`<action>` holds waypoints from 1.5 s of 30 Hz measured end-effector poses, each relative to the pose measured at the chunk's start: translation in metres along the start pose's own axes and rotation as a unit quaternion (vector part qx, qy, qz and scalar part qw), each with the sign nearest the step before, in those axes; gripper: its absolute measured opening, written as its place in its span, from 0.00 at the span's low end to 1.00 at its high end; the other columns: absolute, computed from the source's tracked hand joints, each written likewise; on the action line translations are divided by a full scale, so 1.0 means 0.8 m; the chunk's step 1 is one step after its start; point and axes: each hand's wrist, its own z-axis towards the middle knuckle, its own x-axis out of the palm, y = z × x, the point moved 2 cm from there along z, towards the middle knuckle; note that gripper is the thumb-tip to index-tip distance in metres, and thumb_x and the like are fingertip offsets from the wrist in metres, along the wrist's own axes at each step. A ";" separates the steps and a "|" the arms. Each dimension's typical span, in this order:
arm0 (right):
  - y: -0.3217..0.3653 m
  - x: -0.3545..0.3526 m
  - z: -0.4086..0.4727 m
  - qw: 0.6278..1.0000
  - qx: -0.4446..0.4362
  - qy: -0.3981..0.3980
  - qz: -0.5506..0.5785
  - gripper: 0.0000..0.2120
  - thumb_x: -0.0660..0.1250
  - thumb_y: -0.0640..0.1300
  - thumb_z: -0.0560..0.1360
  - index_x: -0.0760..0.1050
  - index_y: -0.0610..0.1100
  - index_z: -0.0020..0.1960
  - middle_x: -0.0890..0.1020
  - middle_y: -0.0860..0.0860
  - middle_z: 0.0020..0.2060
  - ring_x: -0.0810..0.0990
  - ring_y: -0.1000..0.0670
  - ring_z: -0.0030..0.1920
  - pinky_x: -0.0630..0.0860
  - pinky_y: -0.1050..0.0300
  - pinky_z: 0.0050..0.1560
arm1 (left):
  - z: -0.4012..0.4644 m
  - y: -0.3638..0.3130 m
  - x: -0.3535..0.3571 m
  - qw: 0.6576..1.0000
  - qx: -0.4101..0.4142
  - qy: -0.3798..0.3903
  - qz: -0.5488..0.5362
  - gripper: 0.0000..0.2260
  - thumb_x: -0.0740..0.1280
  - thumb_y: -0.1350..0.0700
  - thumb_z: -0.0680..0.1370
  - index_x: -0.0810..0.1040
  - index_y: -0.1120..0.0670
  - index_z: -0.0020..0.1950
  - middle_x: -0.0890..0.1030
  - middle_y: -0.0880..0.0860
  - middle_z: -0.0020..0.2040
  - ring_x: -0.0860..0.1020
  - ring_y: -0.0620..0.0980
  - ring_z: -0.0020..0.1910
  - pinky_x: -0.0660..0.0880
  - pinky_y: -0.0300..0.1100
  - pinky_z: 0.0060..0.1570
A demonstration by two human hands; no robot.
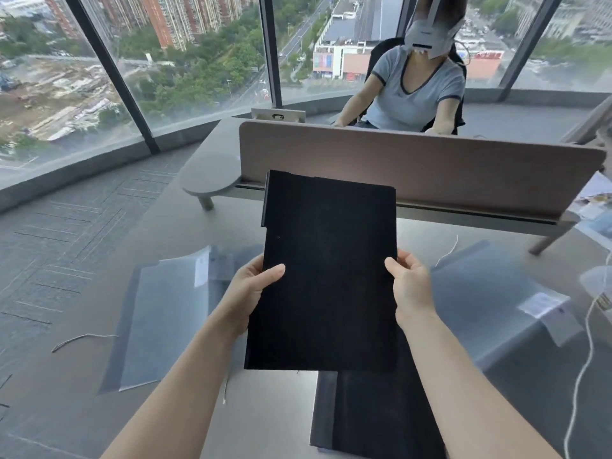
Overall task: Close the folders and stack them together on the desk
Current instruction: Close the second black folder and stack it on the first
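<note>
Black folder (326,273) (closed) held above desk (271,409): left hand (255,293) grips its 9 o'clock edge, right hand (409,289) its 3 o'clock edge.

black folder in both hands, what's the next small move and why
Probably lower the closed black folder onto the other black folder lying on the desk just below it. Left hand and right hand hold its side edges, so it can go straight down to start the stack.

text: none legible | white labels (542,304) on folders (print too blurred)
</note>
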 end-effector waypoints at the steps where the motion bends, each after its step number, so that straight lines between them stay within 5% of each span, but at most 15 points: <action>1: -0.004 -0.009 0.003 1.000 -0.001 -0.012 -0.010 0.09 0.65 0.38 0.76 0.81 0.49 0.48 0.85 0.49 0.48 0.83 0.46 0.52 0.78 0.42 0.62 | 0.002 0.005 0.008 1.000 -0.004 0.010 0.002 0.10 0.66 0.61 0.79 0.81 0.55 0.59 0.84 0.58 0.56 0.83 0.57 0.52 0.80 0.51 0.52; 5: -0.020 -0.051 0.013 0.999 0.017 -0.035 -0.035 0.05 0.63 0.39 0.77 0.77 0.45 0.50 0.83 0.42 0.53 0.77 0.49 0.46 0.77 0.45 0.57 | 0.007 0.027 0.044 0.999 -0.022 0.046 0.002 0.11 0.67 0.59 0.78 0.81 0.55 0.60 0.83 0.60 0.58 0.83 0.59 0.54 0.78 0.55 0.56; 8: -0.032 -0.080 0.014 0.998 0.032 -0.041 -0.033 0.11 0.63 0.39 0.77 0.75 0.49 0.57 0.82 0.50 0.51 0.81 0.48 0.52 0.78 0.50 0.52 | 0.007 0.048 0.070 0.998 -0.037 0.043 0.004 0.10 0.66 0.58 0.80 0.82 0.55 0.59 0.84 0.59 0.56 0.83 0.58 0.53 0.78 0.54 0.57; 13: -0.073 -0.124 0.018 0.992 0.065 -0.062 -0.091 0.21 0.64 0.38 0.76 0.72 0.51 0.68 0.80 0.49 0.60 0.80 0.46 0.58 0.77 0.44 0.61 | 0.002 0.090 0.104 0.996 -0.071 -0.019 0.055 0.11 0.65 0.52 0.81 0.84 0.55 0.55 0.86 0.57 0.51 0.85 0.57 0.51 0.80 0.54 0.55; 18: -0.118 -0.154 0.007 0.984 0.103 -0.051 -0.133 0.15 0.60 0.33 0.76 0.79 0.42 0.59 0.84 0.48 0.54 0.82 0.46 0.54 0.78 0.49 0.57 | 0.001 0.145 0.109 0.983 -0.109 -0.064 0.136 0.12 0.65 0.50 0.78 0.84 0.56 0.48 0.86 0.58 0.46 0.84 0.54 0.44 0.81 0.56 0.53; 23: -0.150 -0.165 0.002 0.975 0.129 -0.045 -0.173 0.13 0.60 0.33 0.76 0.78 0.48 0.49 0.83 0.51 0.46 0.81 0.49 0.45 0.78 0.50 0.49 | 0.000 0.186 0.102 0.967 -0.131 -0.098 0.194 0.09 0.65 0.56 0.78 0.85 0.52 0.45 0.87 0.51 0.42 0.86 0.53 0.45 0.81 0.56 0.53; 33: -0.198 -0.171 0.011 0.946 0.145 -0.022 -0.290 0.18 0.63 0.39 0.74 0.77 0.44 0.63 0.84 0.48 0.55 0.82 0.45 0.55 0.79 0.44 0.58 | 0.003 0.217 0.094 0.921 -0.102 -0.148 0.346 0.10 0.63 0.54 0.79 0.83 0.56 0.47 0.85 0.54 0.40 0.81 0.50 0.40 0.80 0.51 0.47; 45: -0.209 -0.169 0.021 0.893 0.124 -0.052 -0.430 0.13 0.65 0.48 0.70 0.77 0.44 0.52 0.81 0.44 0.50 0.80 0.44 0.45 0.76 0.53 0.38 | 0.002 0.225 0.093 0.898 -0.091 -0.164 0.398 0.13 0.63 0.56 0.80 0.79 0.53 0.63 0.76 0.52 0.56 0.77 0.51 0.53 0.69 0.40 0.50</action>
